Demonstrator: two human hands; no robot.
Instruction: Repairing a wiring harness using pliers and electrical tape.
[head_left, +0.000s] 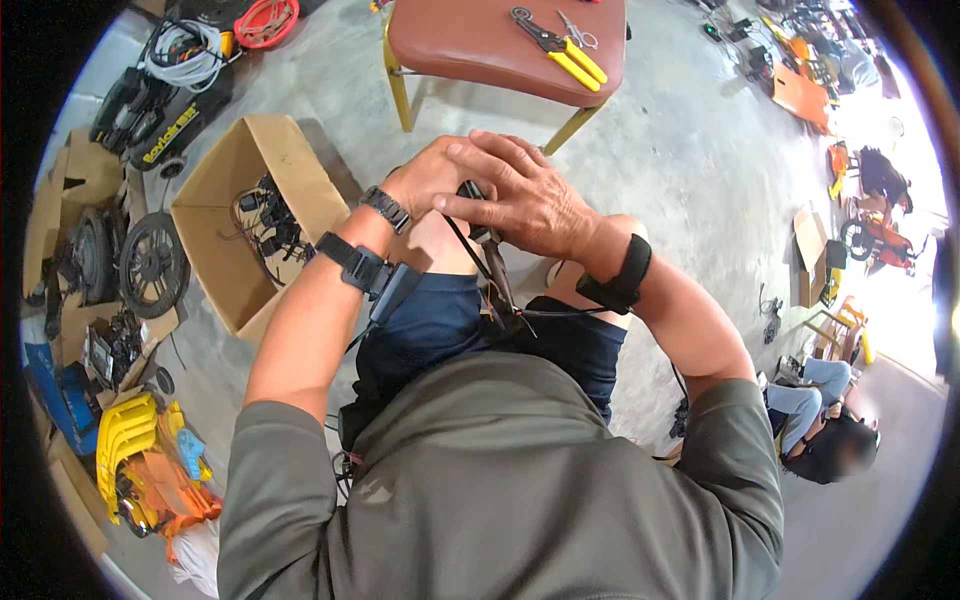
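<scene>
possibly the small black part [470, 188] could slip, because my right hand [532, 202] overlaps my left hand [425, 178] and hides it; the black cables [497, 268], towards six o'clock, might snag on my shorts [425, 312]. the part sits between both hands, twelve o'clock of those shorts. my right grip looks half spread; how firmly either grasps, i cannot tell.

Workshop, bare concrete floor [335, 60], loose spoked wheel [154, 266] and open carton [222, 180] of wires [272, 220] at left, yellow panels [125, 437] near left, pliers [556, 46] and scissors [577, 33] on far padded seat [455, 45].
</scene>
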